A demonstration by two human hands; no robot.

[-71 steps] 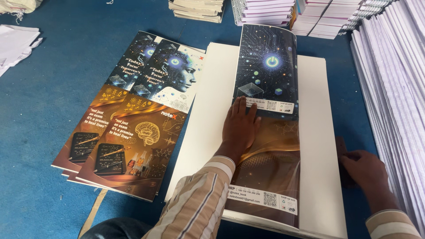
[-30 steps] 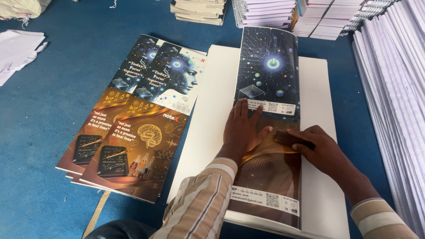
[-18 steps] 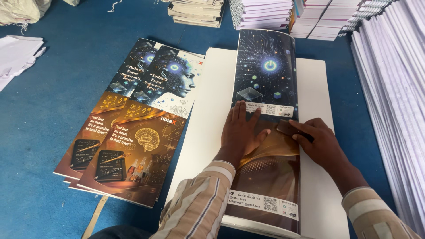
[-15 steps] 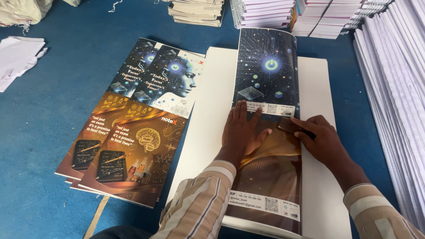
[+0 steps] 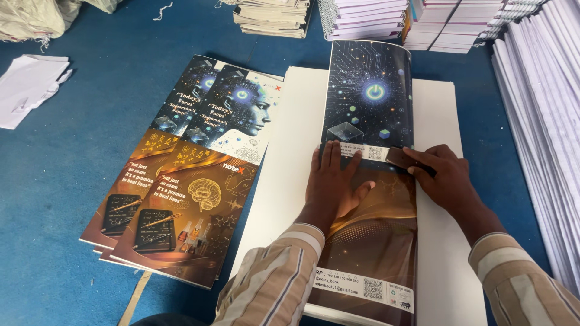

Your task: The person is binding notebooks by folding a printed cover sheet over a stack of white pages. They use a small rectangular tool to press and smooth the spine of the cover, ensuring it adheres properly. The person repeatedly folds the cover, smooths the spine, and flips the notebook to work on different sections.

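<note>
My left hand (image 5: 331, 185) lies flat, fingers spread, on the middle of a long glossy printed cover (image 5: 370, 108) folded over a white board (image 5: 284, 163). The cover is dark blue at the far end and brown-gold near me. My right hand (image 5: 444, 176) grips a small dark flat block (image 5: 401, 158) and presses it onto the cover's right edge, just right of my left fingertips.
A fanned pile of the same printed covers (image 5: 181, 181) lies to the left on the blue surface. Stacks of white sheets (image 5: 541, 102) run along the right. Piles of notebooks (image 5: 368, 15) stand at the back. Loose white paper (image 5: 27, 90) lies far left.
My right hand came in from the board's right edge onto the cover with the dark block, then slid it slightly farther away along the right edge. My left hand stayed pressed down.
</note>
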